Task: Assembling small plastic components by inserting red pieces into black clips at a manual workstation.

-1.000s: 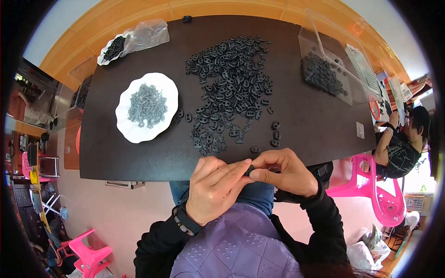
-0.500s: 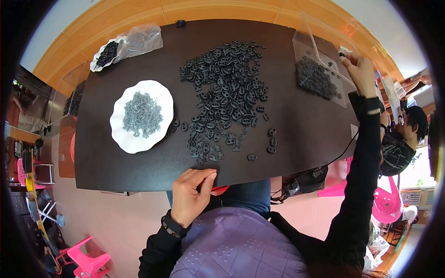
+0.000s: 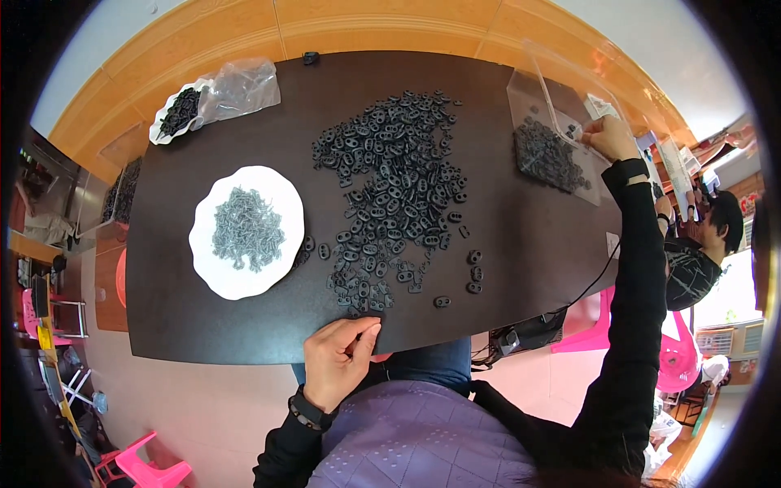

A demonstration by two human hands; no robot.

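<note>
At the table's near edge my left hand [image 3: 338, 358] is closed, thumb pressed to forefinger; anything in the pinch is too small to make out. My right hand [image 3: 608, 138] reaches to the far right, its fingers pinched together above the clear plastic box [image 3: 598, 191]. A small dark piece [image 3: 573, 130] shows by its fingertips; whether they grip it is unclear. Dark small pieces [image 3: 547, 154] lie heaped in that box. Mid-table spreads a large pile of black two-holed pieces [image 3: 399, 179], like cord-lock parts, reaching close to my left hand.
A white scalloped plate [image 3: 207, 272] holds small grey metal springs [image 3: 248, 228]. Behind it stand a white dish of black pieces [image 3: 181, 110] and a clear plastic bag [image 3: 244, 88]. Several two-holed pieces [image 3: 475, 272] lie apart at right. Another person [image 3: 706, 252] sits to the right.
My right hand has moved left, from beyond the clear box's right side to above it. My left hand keeps its pinch by the table edge. The whole view has tilted slightly.
</note>
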